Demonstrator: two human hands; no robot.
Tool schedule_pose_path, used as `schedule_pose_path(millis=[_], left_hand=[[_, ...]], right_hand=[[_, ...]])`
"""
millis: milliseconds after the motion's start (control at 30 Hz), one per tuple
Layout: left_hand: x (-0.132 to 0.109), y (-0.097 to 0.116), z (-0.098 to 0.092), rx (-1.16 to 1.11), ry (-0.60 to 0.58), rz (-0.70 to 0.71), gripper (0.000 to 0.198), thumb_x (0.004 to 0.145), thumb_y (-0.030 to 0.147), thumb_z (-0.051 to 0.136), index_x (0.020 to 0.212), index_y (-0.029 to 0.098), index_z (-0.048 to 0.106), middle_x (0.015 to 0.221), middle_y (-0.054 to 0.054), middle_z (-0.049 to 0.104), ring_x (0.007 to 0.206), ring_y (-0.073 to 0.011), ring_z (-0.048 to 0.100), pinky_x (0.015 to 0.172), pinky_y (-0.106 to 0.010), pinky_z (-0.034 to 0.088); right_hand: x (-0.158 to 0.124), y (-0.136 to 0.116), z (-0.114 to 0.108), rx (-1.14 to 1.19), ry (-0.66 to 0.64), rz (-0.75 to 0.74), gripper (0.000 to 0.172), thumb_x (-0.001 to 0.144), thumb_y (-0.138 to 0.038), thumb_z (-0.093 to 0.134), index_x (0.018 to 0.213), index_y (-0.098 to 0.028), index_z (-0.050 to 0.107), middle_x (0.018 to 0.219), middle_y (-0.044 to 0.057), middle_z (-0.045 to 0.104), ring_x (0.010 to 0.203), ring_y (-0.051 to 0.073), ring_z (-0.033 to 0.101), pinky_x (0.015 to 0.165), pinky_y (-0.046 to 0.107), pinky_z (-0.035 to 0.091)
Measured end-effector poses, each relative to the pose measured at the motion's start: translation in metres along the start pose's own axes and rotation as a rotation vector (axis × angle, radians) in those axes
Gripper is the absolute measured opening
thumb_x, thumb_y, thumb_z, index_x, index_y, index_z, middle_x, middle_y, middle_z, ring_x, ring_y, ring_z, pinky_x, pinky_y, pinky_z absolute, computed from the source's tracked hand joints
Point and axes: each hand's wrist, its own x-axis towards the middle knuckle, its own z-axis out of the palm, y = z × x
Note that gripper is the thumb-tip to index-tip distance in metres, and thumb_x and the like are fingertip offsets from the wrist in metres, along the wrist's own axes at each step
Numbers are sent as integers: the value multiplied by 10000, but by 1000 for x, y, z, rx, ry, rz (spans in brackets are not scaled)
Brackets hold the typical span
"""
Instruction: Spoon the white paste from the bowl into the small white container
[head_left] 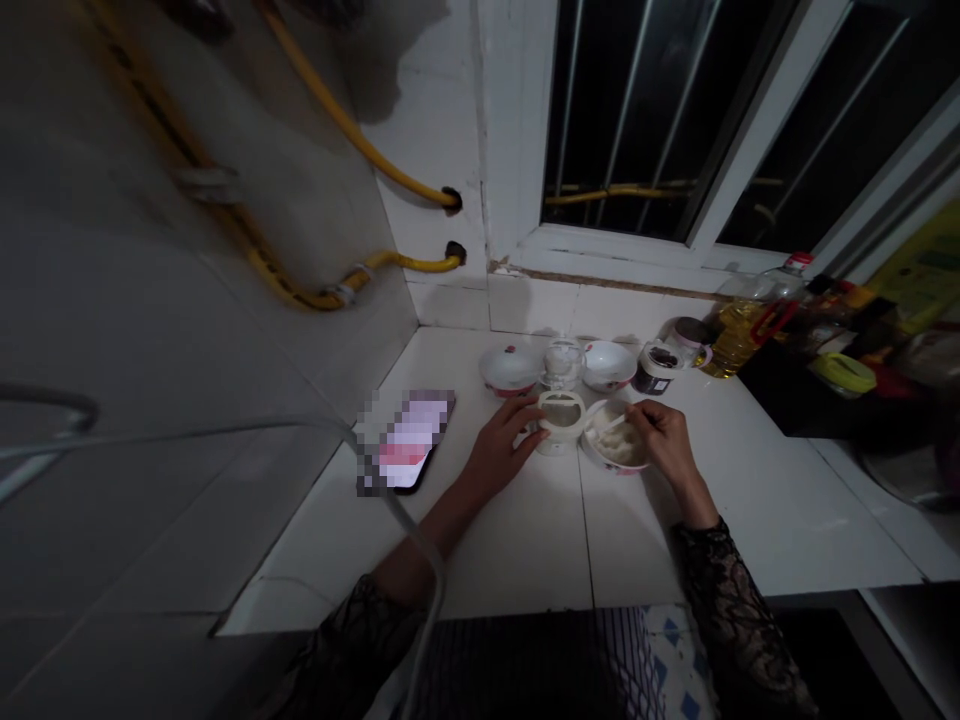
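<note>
My left hand is closed around the near-left side of a small pale round container with a thick rim, which stands on the white tiled counter. Just right of it is a patterned bowl with lumpy white, dough-like stuff inside. My right hand pinches the end of a white spoon whose other end dips into that bowl. The container's contents are too dim to make out.
Behind stand a shallow bowl, a clear jar, a second bowl and a dark-labelled jar. A lit phone lies left. An oil bottle stands right. A grey cable crosses my left forearm.
</note>
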Motion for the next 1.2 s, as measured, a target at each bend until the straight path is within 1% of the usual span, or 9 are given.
schedule_pose_path(millis=[100,300,467,533,633,733,867,1067,1200], left_hand=[[0,1,0,-4,-4,12,166,931,298,553,1052,203,615,1195,-92,595,1050,-212,638,759,-303,603],[1,2,-1,7,2,24,153,929,287,557,1053,214,610,1185,-97,604,1057,-201,638,755,-300,603],[1,1,-1,8,-5,12,164,930,294,560,1059,205,612,1195,-108,598,1073,-206,633,754,-302,606],[0,1,-1,2,0,15,161,928,286,564,1057,202,614,1197,-112,596,1073,-206,633,753,-300,606],[0,1,0,-6,-2,10,160,928,286,563,1058,208,613,1200,-108,597,1076,-205,630,763,-307,609],[0,0,0,-7,-2,3,163,930,300,560,1056,212,613,1196,-105,598,1057,-201,635,762,-311,612],[0,-1,0,-6,-7,2,164,931,303,558,1055,210,613,1201,-106,597,1064,-200,631,770,-312,611],[0,-1,1,-10,5,6,156,924,284,574,1052,207,619,1191,-105,599,1056,-196,632,764,-305,609],[0,0,0,6,7,16,160,930,296,561,1050,207,616,1190,-105,599,1053,-198,636,762,-309,609]], right_hand=[[1,0,-3,24,-35,40,386,786,-501,539,589,-179,615,516,-8,520,522,124,455,504,246,318],[3,-2,-15,92,-128,64,379,736,-499,567,536,-178,568,502,-24,464,516,111,394,505,244,299],[4,-3,-26,96,-65,79,359,739,-487,575,566,-173,597,512,-30,450,521,109,375,520,250,290],[4,-2,-26,74,-78,80,351,732,-477,569,556,-174,597,516,-24,465,527,112,391,526,251,298],[4,-1,-22,65,-145,87,341,721,-462,561,537,-176,592,515,-18,482,535,116,414,527,250,306],[3,-1,-18,97,-172,120,345,712,-467,571,535,-172,599,496,-27,461,518,106,392,514,247,291],[5,3,-19,168,-149,207,357,668,-483,607,517,-160,615,460,-33,438,478,91,360,488,247,266],[12,12,-21,284,-56,363,323,578,-468,645,471,-168,596,411,-30,442,412,77,335,428,244,231],[13,14,-22,301,-32,376,323,591,-463,663,466,-176,582,382,-30,435,382,75,308,397,245,212]])
